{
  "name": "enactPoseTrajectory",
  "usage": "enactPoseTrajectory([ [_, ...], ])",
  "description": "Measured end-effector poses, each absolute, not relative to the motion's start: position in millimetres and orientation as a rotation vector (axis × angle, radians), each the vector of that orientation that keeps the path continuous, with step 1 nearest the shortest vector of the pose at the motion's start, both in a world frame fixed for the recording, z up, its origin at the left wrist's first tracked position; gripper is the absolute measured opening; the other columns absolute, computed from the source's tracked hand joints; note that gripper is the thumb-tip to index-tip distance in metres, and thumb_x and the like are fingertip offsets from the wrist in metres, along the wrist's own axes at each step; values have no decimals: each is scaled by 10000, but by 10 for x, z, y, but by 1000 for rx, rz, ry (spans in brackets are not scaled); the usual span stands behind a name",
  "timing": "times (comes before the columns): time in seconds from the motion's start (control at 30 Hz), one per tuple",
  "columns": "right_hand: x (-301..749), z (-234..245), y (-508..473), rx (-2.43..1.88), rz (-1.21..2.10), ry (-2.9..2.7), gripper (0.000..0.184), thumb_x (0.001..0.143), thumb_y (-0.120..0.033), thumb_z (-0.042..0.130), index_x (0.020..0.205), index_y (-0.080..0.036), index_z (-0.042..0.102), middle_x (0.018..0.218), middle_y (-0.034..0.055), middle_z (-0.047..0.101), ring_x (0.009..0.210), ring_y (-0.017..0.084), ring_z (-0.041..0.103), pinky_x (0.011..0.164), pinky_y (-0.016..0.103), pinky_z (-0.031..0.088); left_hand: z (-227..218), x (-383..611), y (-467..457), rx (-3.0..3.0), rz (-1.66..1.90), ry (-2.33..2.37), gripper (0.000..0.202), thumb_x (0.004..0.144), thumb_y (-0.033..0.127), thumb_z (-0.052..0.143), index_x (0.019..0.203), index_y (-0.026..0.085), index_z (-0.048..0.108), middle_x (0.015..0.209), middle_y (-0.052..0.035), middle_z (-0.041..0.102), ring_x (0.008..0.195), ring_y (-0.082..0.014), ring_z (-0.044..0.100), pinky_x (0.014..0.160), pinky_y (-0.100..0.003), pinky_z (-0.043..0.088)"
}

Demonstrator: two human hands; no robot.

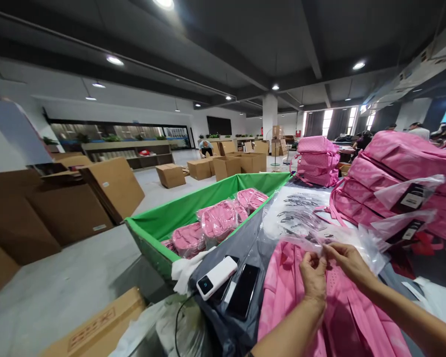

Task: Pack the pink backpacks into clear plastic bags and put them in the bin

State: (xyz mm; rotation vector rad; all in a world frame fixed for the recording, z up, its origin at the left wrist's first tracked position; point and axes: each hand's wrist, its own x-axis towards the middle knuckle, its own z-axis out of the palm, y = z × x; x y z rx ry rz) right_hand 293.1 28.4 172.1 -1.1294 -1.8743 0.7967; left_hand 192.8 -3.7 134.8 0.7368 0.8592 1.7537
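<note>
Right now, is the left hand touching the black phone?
No, the left hand is over a pink backpack, apart from the black phone.

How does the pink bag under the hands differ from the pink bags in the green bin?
The pink bag is mostly uncovered; the binned bags are plastic-wrapped.
The pink bag lies on the dark-covered table; the binned bags lie inside the green bin.
The pink bag looks larger than the binned bags, though it is nearer.
Both are pink.
</note>
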Motion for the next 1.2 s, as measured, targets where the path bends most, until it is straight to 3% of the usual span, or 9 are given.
enactPoseTrajectory([
  [0.13, 2884, 1587, 207, -1217, 635, -1754, 660, 797, -838, 457, 637, -214, 598, 629, 44, 635, 611, 198, 594, 589, 312, 473, 1194, 1776, -249, 849, 1763, 1040, 435, 627, 531, 809, 701, 205, 531, 647, 30, 553, 597, -124, 554, 606, -254, 481],
  [0.33, 2969, 1775, 514, -1374, 320, -1569, 565, 888, -744, 232, 630, -276, 415, 549, 47, 546, 494, 201, 507, 496, 314, 336, 889, 1519, -695, 862, 1318, 1380, 271, 651, 330, 707, 725, 231, 466, 535, 35, 528, 469, -181, 579, 439, -281, 476],
  [0.43, 2887, 1809, 444, -1292, 254, -1669, 506, 909, -704, 254, 656, -286, 387, 508, 11, 491, 465, 197, 474, 498, 312, 293, 972, 1423, -979, 1327, 1344, 1640, 445, 683, 275, 720, 1100, 189, 593, 1062, -138, 714, 991, -306, 708, 863, -463, 601],
  [0.5, 2759, 1787, 261, -1201, 256, -1787, 464, 929, -665, 311, 686, -283, 412, 507, -11, 487, 461, 197, 491, 509, 308, 299, 1134, 1403, -1054, 1749, 1360, 1819, 768, 726, 303, 745, 1430, 177, 464, 1479, -193, 527, 1381, -358, 489, 1170, -518, 414],
  [0.57, 2646, 1758, 41, -1103, 248, -1925, 405, 959, -602, 361, 736, -276, 452, 542, -17, 525, 488, 199, 540, 528, 302, 325, 1320, 1385, -1008, 1959, 1297, 1939, 873, 787, 325, 734, 1552, 156, 349, 1575, -194, 429, 1459, -375, 378, 1241, -541, 304],
  [0.73, 2826, 1700, -245, -850, -329, -2362, 98, 908, -284, 538, 991, -240, 565, 841, 43, 682, 661, 201, 649, 527, 270, 364, 1549, 1042, -788, 1879, 1213, 2214, 377, 934, 125, 536, 1238, 274, 701, 1194, -74, 688, 1147, -266, 604, 1070, -465, 457],
  [0.83, 3163, 1596, -210, -845, -628, -2445, 230, 830, -70, 479, 938, -231, 602, 864, 60, 682, 708, 202, 652, 561, 278, 421, 1492, 707, -830, 1846, 1285, 2295, 330, 935, 92, 548, 1065, 299, 770, 1081, -53, 692, 1063, -244, 614, 1000, -439, 464],
  [1.07, 3657, 1324, -189, -1277, -444, -2087, 212, 889, -201, 473, 943, -268, 667, 890, 87, 694, 644, 231, 660, 566, 347, 501, 1197, 333, -947, 1777, 1320, 2399, 333, 928, 84, 541, 1073, 270, 777, 947, -45, 662, 960, -229, 627, 971, -433, 444],
  [1.2, 3902, 1331, -211, -1458, -343, -1978, 247, 860, -187, 474, 908, -262, 704, 931, 127, 697, 686, 241, 670, 452, 308, 394, 1086, 173, -866, 1440, 1525, 2415, 308, 951, 153, 526, 1121, 255, 761, 979, -64, 654, 1012, -255, 618, 993, -438, 418],
])
